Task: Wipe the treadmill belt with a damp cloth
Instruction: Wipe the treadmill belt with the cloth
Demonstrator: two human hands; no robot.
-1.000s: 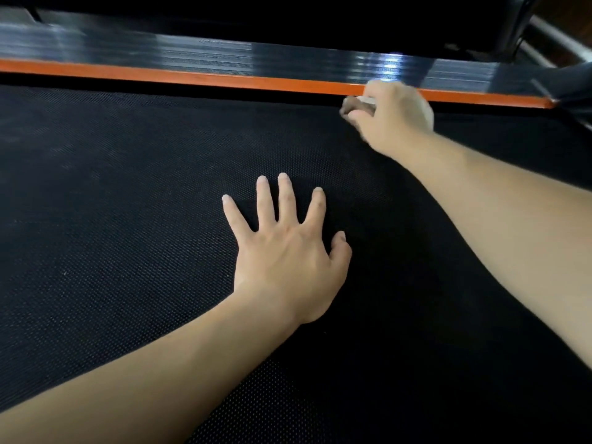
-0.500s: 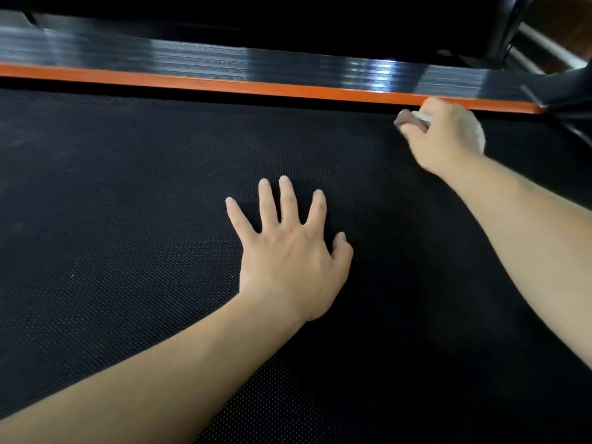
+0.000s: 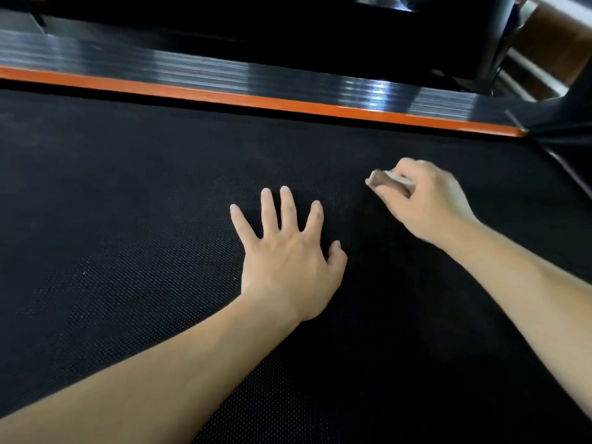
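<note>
The black textured treadmill belt [image 3: 128,219] fills most of the view. My left hand [image 3: 288,261] lies flat on it near the middle, fingers spread and straight. To its right, my right hand [image 3: 426,203] grips a small folded brownish cloth [image 3: 386,182] and holds it down on the belt. Only the cloth's front end shows; the rest is hidden inside the fingers. The right hand is slightly blurred.
An orange stripe [image 3: 256,102] and a glossy black ribbed side rail [image 3: 192,68] run along the belt's far edge. A dark upright post [image 3: 490,36] and the treadmill's frame stand at the upper right, with a wooden floor beyond.
My right hand with the cloth slid right along the orange edge, then pulled back toward me and left, onto the middle of the belt. The left hand stayed planted.
</note>
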